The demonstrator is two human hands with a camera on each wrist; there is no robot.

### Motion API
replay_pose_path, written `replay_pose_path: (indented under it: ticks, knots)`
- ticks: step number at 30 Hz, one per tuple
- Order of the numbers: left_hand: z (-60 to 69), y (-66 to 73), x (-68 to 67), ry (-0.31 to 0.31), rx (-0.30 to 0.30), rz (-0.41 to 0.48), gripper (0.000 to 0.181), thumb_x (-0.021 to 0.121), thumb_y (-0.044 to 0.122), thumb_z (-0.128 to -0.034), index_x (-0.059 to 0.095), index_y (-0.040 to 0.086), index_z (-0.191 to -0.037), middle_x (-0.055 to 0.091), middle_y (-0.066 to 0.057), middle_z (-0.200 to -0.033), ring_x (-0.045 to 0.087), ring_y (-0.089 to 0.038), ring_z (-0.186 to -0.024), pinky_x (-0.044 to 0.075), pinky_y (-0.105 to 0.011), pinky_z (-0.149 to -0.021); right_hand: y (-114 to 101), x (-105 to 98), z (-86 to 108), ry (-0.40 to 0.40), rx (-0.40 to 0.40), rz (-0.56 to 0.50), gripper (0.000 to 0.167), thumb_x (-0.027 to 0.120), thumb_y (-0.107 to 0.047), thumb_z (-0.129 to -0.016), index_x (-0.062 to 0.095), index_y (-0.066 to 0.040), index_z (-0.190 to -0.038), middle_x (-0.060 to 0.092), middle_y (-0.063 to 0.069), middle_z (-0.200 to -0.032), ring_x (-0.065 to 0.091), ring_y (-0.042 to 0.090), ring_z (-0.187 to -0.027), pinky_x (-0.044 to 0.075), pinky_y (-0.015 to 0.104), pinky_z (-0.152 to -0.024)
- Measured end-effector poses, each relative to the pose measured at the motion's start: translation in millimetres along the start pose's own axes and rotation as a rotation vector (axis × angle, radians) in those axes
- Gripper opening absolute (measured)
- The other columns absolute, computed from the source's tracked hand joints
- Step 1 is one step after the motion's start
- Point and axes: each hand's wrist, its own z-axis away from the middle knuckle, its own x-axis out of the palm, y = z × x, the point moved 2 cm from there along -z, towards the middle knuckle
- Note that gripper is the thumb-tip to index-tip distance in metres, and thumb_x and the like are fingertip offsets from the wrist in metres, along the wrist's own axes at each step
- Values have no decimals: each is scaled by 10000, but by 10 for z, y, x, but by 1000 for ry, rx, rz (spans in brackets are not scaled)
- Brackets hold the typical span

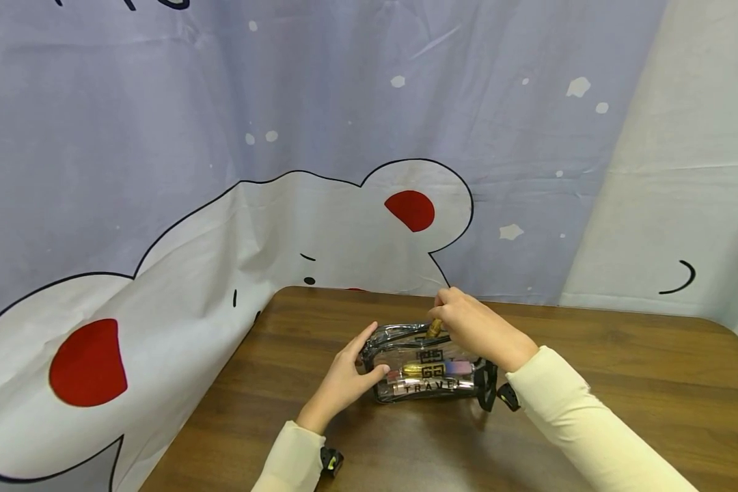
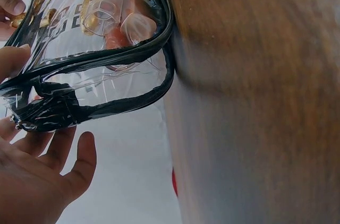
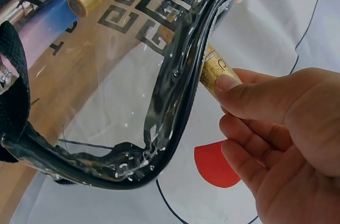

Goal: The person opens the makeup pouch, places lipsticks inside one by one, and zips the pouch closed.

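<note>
A clear travel pouch (image 1: 393, 357) with black piping and black lettering lies on the table, its zippered side toward the back. At its left end my left hand (image 1: 343, 379) holds it, thumb over the front and fingers around the far side. My right hand (image 1: 476, 326) pinches a gold lipstick tube (image 3: 217, 69) between thumb and fingers at the pouch's top opening; its lower end is partly hidden behind the black edge. Inside the pouch are a gold tube (image 1: 415, 370), a blue-and-pink tube (image 1: 459, 367) and other small cosmetics, seen through the plastic.
The brown wooden table (image 1: 621, 383) extends to both sides of the pouch. A printed cloth (image 1: 344, 232) with white bear shapes and red ears hangs behind it and along the left edge. A black strap (image 1: 487, 386) sits at the pouch's right end.
</note>
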Motion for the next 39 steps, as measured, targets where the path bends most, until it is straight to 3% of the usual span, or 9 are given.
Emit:
replay_pose_path:
  ticks: [19,28,39]
  knots:
    - [4,-13,7,3,7,4,747,677,336,-893,262,348,-1514,332,-69,-1551,383,-308,-1380,444,-511,-979,18,62,31,-68,48,-37,180,711,33,-798,743,-48,-955,608,25,-867,567,179,-824,505,287,-715]
    - [9,9,3,4,3,-3,745,680,344,-892,270,337,-1515,331,-75,-1551,366,-323,-1390,422,-541,-1003,38,54,52,-38,28,-33,100,721,-6,-811,731,-92,-861,589,0,-803,554,149,-761,479,272,-664]
    - [2,12,1,5,-1,-3,746,682,339,-891,271,344,-1513,326,-75,-1553,353,-331,-1397,410,-552,-1014,42,12,73,-80,85,-52,123,720,-87,-840,747,-102,-959,641,-9,-851,606,141,-764,502,290,-656]
